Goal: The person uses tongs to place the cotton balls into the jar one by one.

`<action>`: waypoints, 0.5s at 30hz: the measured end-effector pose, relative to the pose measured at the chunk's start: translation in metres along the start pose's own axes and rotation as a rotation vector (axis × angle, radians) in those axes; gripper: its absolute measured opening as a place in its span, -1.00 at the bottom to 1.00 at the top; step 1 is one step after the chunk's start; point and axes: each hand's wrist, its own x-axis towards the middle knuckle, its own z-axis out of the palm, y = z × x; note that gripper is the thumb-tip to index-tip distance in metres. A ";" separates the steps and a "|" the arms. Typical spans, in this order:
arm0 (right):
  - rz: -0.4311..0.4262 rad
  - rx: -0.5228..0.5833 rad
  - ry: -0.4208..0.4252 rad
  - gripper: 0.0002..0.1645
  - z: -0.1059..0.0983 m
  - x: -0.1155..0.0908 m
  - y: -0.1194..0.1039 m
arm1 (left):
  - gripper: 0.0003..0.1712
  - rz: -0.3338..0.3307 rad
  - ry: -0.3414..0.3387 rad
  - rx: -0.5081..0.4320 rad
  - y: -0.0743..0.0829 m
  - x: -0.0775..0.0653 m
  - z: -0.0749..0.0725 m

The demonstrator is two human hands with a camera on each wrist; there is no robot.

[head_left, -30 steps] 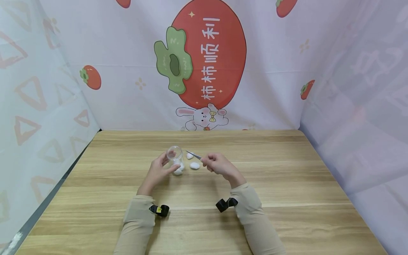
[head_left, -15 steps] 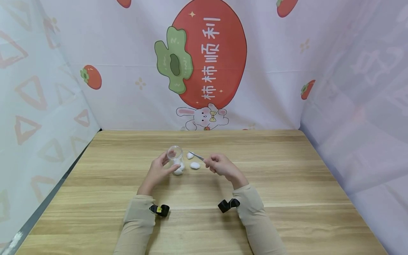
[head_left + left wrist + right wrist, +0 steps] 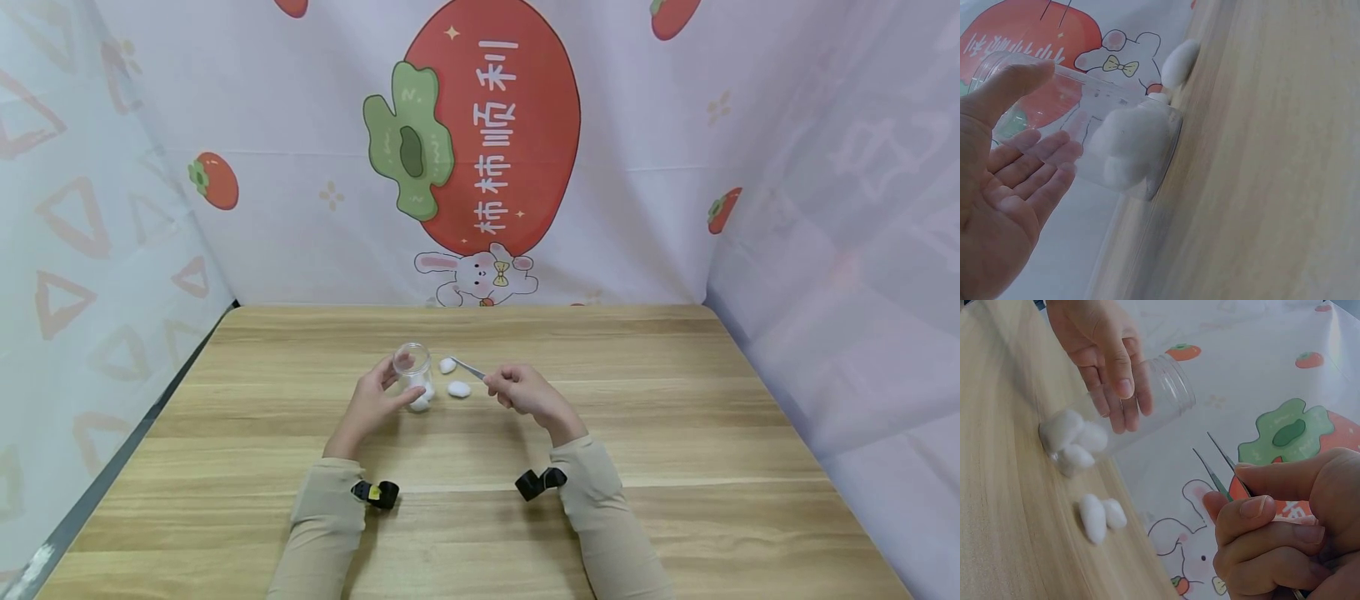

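Observation:
My left hand [image 3: 377,402] holds a clear open-topped jar [image 3: 1166,394], thumb on one side and fingers round the other. The jar stands upright on the table, with several white cotton balls [image 3: 1075,434] at its bottom. Between thumb and fingers my right hand [image 3: 525,392] pinches metal tweezers [image 3: 1213,465]. Their tips are apart, with nothing between them in the right wrist view. Two more cotton balls lie on the table right of the jar: a nearer one [image 3: 459,389] and a farther one [image 3: 447,365], close below the tweezer tips in the head view.
The wooden table [image 3: 660,400] spreads out around both hands. A white printed cloth [image 3: 300,233] hangs behind it, and further cloth walls stand at the left and right. Each wrist wears a small black camera [image 3: 386,495].
My right hand and the tweezers have shifted slightly to the right, away from the jar. The left hand, the jar and the two loose cotton balls stay in place.

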 end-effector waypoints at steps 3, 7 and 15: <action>0.006 0.002 -0.005 -0.67 0.000 0.000 0.001 | -0.14 -0.013 -0.004 -0.005 0.000 0.000 0.000; 0.023 0.009 -0.007 -0.67 -0.001 0.000 0.003 | -0.15 -0.026 -0.010 -0.015 0.000 -0.001 0.000; 0.037 0.004 0.009 -0.65 -0.003 0.002 0.008 | -0.18 -0.015 -0.007 -0.023 0.003 -0.002 0.000</action>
